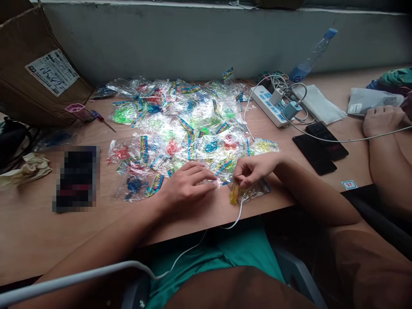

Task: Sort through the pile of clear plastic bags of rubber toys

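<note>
My left hand [189,184] rests palm down at the near edge of a heap of small clear bags [180,124], its fingers stretched out and holding nothing. The bags have bright printed header strips and contain red, blue, green and yellow plastic pieces. To the right, my right hand [255,168] is closed, with thumb and fingers pinched over a small yellow plastic toy [234,195] near the table's front edge. Clear wrapping lies under that hand. A bag with a blue toy [134,185] lies to the left of my left wrist.
A power strip [268,105] with tangled cables, a tilted bottle [312,58] and two phones [315,154] occupy the right side. Leftward are a cardboard box [35,56], a screwdriver [102,120] and a pixelated dark object [77,179]. Another person's hand [383,123] rests far right.
</note>
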`<state>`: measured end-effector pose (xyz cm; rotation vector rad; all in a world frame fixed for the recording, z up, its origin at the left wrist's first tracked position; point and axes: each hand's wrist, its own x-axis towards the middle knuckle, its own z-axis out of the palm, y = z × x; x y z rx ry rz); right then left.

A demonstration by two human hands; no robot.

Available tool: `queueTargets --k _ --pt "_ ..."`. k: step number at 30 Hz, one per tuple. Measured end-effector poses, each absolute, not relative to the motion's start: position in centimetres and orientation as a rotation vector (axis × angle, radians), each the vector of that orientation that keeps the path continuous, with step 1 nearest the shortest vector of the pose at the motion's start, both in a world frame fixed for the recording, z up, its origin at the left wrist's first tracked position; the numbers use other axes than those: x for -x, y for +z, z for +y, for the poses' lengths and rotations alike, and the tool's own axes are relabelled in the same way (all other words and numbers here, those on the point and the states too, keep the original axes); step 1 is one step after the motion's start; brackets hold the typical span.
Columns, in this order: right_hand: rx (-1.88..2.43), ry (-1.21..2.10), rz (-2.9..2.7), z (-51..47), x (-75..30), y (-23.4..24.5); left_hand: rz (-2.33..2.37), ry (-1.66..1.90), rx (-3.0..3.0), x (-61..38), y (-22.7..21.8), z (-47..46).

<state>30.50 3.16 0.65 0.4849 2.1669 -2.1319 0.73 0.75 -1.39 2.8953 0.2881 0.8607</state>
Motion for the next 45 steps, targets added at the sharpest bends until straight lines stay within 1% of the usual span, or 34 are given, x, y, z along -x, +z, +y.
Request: queueTargets --k 4,6,11,13,17,19,24,32,36,40,42,45 --pt "-0.549 -2.111 2.25 4.1 -31.9 0.9 0.068 0.618 -2.893 -1.0 -1.2 -0.4" --pt "-0.581 -2.092 2.309 4.4 -32.6 1.5 0.046 0.525 -2.84 -1.1 -1.1 -0.7" --pt "-0.594 -2.149 2.379 4.0 -33.0 2.6 0.026 0.439 -2.633 -1.0 -0.3 -0.7" --pt "-0.563 -2.193 2.402 3.3 -32.3 2.5 0.125 0.512 -2.647 -0.9 -0.1 -0.5" --pt "-0.649 -2.206 2.525 1.7 -30.0 1.9 0.523 0.83 -2.658 -0.8 -0.2 0.2" --pt "-0.684 -2.178 2.572 1.1 -29.1 1.6 0.623 0.875 -2.566 -0.9 -0.3 0.3" --pt "-0.683 -2.131 2.626 0.8 -28.7 1.2 0.61 0.654 -2.345 -1.4 -0.1 -0.1" --pt "-0.679 -2.151 2.557 1.0 -28.9 1.3 0.704 0.511 -2.166 -1.4 -0.5 0.4" --pt "-0.645 -2.271 2.466 0.9 -28.6 1.7 0.661 0.643 -2.1 -1.3 0.1 0.3" --pt "-0.455 -2.37 2.443 0.7 -28.6 2.4 0.452 0.812 -1.777 -1.6 1.4 -0.7" --pt "-0.395 -2.415 2.397 0.5 -28.6 2.6 0.385 0.8 -1.631 -1.7 2.0 -1.3" --pt "-0.405 -2.447 2.247 0.4 -28.6 2.8 0.411 0.711 -1.527 -1.8 2.5 -1.5"
